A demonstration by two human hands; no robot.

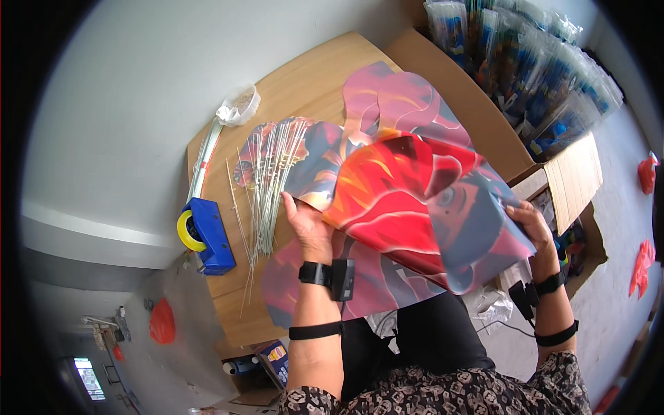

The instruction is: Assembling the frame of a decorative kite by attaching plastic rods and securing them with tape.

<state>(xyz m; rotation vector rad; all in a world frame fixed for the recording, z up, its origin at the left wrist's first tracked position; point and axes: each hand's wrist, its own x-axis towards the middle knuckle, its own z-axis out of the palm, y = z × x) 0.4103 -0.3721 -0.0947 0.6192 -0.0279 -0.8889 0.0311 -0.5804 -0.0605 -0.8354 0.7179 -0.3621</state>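
A thin, shiny printed sheet in red, orange and grey, shaped in curved lobes, hangs raised and bent between my hands. My left hand holds its left edge, thumb out to the side and fingers hidden beneath it. My right hand grips the sheet's right edge, fingers curled round it. Under it more printed sheets lie on the table, a pink and purple one at the far side. A loose bundle of thin pale rods rests on the sheets just left of my left hand.
At the left edge of the wooden table stand a blue tape dispenser with yellow tape, bundled white rods and a clear plastic tub. A cardboard box and many plastic-wrapped packages stand at the right. Red bags hang or lie around.
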